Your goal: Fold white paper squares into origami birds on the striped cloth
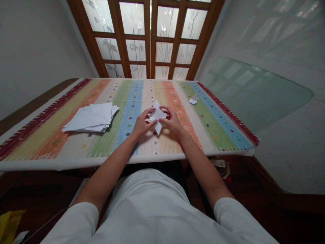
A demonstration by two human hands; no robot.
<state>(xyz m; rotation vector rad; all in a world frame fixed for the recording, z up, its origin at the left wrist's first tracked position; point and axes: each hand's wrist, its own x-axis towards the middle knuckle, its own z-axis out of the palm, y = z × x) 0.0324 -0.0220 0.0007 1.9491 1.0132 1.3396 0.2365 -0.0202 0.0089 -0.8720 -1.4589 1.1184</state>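
Observation:
A folded white paper piece [157,113] with pointed top and bottom rests on the striped cloth [76,142] at the table's middle. My left hand [142,122] pinches its left side, thumb and fingers closed on the paper. My right hand [172,119] grips the right side the same way, fingers curled over the fold. Both forearms reach out from my white shirt.
A loose stack of white paper sheets [91,118] lies to the left of my hands. A small folded paper figure [193,100] sits at the far right of the cloth. A glass pane [254,95] leans against the right wall. Wooden glazed doors [149,37] stand behind the table.

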